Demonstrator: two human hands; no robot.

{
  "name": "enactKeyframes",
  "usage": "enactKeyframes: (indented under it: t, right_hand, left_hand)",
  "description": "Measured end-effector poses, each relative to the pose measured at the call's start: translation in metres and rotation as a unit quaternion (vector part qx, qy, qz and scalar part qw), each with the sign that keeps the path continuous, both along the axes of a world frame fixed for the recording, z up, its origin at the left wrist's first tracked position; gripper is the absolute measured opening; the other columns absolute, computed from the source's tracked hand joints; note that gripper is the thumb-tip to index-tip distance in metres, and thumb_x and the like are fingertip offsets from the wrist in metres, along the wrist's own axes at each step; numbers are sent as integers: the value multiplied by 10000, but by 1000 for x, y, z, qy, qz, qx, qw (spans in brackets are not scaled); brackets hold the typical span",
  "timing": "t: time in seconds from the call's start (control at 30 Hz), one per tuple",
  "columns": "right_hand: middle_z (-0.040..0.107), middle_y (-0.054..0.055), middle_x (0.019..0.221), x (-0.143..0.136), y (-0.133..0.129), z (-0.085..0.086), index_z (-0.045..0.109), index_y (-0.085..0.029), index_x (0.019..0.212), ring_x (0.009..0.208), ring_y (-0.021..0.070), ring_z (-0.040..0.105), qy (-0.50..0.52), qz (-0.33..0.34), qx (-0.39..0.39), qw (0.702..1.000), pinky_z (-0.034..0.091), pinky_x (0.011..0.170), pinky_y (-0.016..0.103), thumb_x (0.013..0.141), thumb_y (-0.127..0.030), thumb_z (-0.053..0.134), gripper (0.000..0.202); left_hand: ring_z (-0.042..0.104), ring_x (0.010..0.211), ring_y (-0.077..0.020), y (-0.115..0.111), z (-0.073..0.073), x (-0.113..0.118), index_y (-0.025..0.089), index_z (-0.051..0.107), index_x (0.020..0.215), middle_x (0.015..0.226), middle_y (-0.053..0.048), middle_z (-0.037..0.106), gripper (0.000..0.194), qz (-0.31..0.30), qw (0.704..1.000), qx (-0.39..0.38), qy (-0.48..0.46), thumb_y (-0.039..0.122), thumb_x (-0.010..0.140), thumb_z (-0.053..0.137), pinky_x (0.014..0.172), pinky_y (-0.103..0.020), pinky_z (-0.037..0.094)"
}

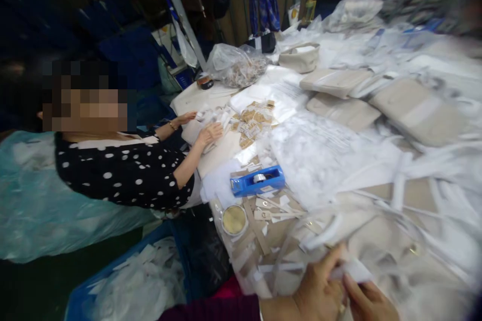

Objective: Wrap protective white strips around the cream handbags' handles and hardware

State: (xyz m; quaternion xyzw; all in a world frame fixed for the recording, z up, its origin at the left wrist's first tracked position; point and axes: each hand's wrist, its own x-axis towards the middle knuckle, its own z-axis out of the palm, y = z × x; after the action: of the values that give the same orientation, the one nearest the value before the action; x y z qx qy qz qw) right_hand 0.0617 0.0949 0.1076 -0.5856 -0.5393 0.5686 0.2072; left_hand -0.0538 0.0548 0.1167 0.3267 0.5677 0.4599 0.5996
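My left hand (320,283), at the lower right of the head view, is closed with thumb and forefinger on a small white sheet (357,270), which looks like paper or thin foam. My right hand (371,301) meets it there, its fingers pinching the lower edge of the same sheet. Just beyond both hands lies a beige bag (361,233) with a small gold-coloured metal fitting (413,250). White wrapping strips (324,233) cover its strap. Blur hides the finer detail around my fingertips.
To the left of my hands are a blue tape dispenser (258,180), a round tin (234,219) and beige strap pieces (278,214). A co-worker (124,170) handles pale material beside brown tags (252,123). Beige bags (414,110) lie at right. A blue bin (124,256) stands below the table.
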Motion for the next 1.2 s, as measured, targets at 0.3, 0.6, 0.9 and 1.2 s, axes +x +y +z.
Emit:
enactKeyframes:
  t: [0.3, 0.6, 0.9, 1.2]
  right_hand:
    - [589, 2, 605, -12, 18, 9, 652, -168, 940, 396, 109, 439, 280, -59, -196, 938, 411, 403, 261, 630, -545, 707, 491]
    - [612, 14, 613, -1, -58, 31, 658, -124, 868, 454, 106, 464, 152, -132, -103, 974, 380, 449, 241, 649, -383, 718, 345]
    - [507, -49, 426, -24, -68, 30, 652, -141, 825, 323, 98, 405, 51, -105, -65, 991, 322, 343, 214, 681, -327, 599, 241]
    - [524, -36, 462, -27, -72, 22, 638, -140, 730, 393, 107, 452, 53, -147, -38, 987, 363, 402, 210, 665, -263, 578, 152]
  left_hand:
    - [516, 522, -103, 5, -14, 0, 189, 125, 1452, 759, -5, 594, 919, 66, 979, -56, -187, 365, 730, 665, 480, -213, 401]
    - [541, 604, -101, -5, 0, -19, 123, 586, 996, 873, -56, 649, 373, 40, 973, -13, -227, 407, 758, 624, 529, -196, 422]
    - [516, 544, -94, -18, 11, -20, 127, 579, 1105, 863, -61, 643, 442, -3, 982, 7, -190, 470, 830, 527, 484, -193, 384]
    - [520, 634, -141, -41, -5, -34, 147, 656, 870, 705, -8, 605, 220, -67, 997, 23, -41, 320, 789, 547, 584, -230, 409]
